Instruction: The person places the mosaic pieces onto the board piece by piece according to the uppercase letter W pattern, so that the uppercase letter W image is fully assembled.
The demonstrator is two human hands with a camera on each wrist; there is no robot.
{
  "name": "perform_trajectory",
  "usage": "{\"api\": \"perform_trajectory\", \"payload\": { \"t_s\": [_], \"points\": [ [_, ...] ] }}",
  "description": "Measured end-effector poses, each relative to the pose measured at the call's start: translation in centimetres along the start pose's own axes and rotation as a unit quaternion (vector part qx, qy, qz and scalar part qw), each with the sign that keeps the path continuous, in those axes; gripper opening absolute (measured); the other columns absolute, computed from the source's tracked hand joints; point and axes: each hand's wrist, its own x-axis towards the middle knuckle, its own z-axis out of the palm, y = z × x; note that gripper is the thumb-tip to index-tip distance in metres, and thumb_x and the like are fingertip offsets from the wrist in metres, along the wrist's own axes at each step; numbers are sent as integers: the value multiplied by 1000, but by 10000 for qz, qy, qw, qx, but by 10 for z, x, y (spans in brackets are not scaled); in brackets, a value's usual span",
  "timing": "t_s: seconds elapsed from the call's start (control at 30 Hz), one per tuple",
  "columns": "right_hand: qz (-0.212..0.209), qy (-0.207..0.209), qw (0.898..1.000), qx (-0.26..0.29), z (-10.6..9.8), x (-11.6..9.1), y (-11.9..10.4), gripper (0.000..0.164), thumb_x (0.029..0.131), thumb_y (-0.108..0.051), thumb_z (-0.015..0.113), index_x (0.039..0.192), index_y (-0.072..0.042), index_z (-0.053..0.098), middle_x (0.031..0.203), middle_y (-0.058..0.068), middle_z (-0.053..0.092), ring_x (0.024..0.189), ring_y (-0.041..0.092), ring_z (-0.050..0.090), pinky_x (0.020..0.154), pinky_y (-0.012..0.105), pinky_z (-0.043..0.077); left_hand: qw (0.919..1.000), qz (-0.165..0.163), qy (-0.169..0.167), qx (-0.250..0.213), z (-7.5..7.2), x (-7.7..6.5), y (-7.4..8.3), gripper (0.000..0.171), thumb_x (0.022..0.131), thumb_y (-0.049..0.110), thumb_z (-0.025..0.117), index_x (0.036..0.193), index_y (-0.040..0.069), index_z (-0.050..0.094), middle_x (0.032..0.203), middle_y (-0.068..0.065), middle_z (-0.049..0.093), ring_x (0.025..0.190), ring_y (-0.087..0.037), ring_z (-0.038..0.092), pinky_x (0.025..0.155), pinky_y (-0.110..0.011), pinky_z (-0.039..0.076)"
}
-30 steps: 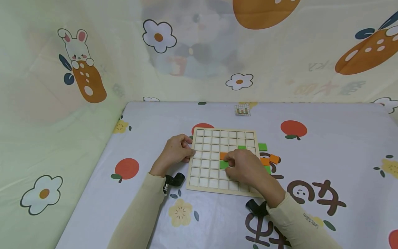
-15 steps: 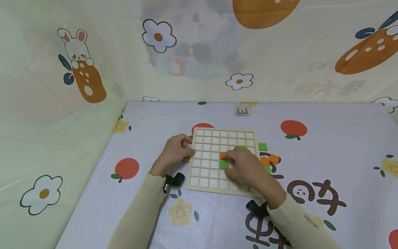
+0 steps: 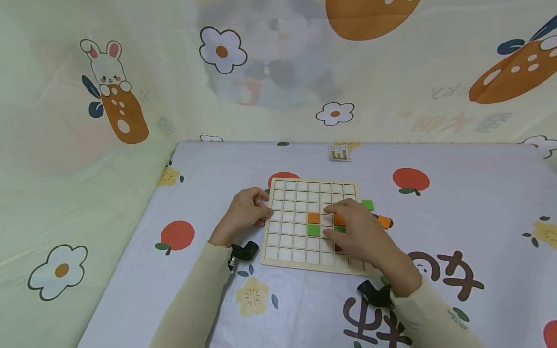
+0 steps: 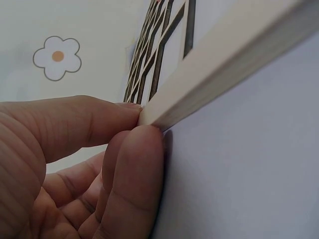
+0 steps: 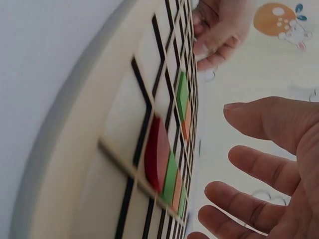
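A wooden grid board [image 3: 285, 217] lies on the printed cloth. My left hand [image 3: 245, 208] pinches its left edge between thumb and finger; in the left wrist view the fingertips [image 4: 142, 144] sit right at the rim. Over the board's right half is my right hand [image 3: 365, 234], thumb and fingers apart with nothing between them. Left of it, an orange tile [image 3: 313, 218] and a green tile [image 3: 313, 230] fill neighbouring cells. Partly hidden under the right hand are another orange tile [image 3: 339, 220], a green tile [image 5: 170, 177] and a red piece with a curved side [image 5: 157, 154].
Beyond the board's right edge lie a loose green tile [image 3: 367, 205] and a loose orange tile [image 3: 384, 222]; the hand covers part of that area. A small card with a printed grid [image 3: 339, 153] lies at the cloth's far edge, before a hanging printed sheet [image 3: 278, 121].
My right hand has drawn back to the right from the orange and green tiles, and its fingers have spread. Tiles it covered now show between thumb and fingers. My left hand stays put.
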Motion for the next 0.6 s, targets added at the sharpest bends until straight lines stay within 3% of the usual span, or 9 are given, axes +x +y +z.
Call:
{"api": "perform_trajectory", "payload": {
  "t_s": [0.3, 0.6],
  "points": [
    [422, 153, 9989, 153, -16, -8, 26, 48, 90, -19, 78, 134, -1, 67, 138, 27, 58, 122, 46, 59, 98, 65, 52, 10000, -13, 6, -39, 0, 0, 1, 32, 88, 3, 77, 117, 0, 64, 83, -8, 64, 60, -14, 64, 57, -24, 57],
    [918, 340, 9952, -33, -35, -16, 57, 49, 93, -18, 75, 136, 2, 64, 134, 29, 58, 122, 49, 56, 92, 65, 54, 10000, -16, 10, -62, 0, 0, 0, 32, 88, 3, 77, 117, 0, 64, 83, -8, 64, 60, -14, 64, 58, -24, 58]
  ]
}}
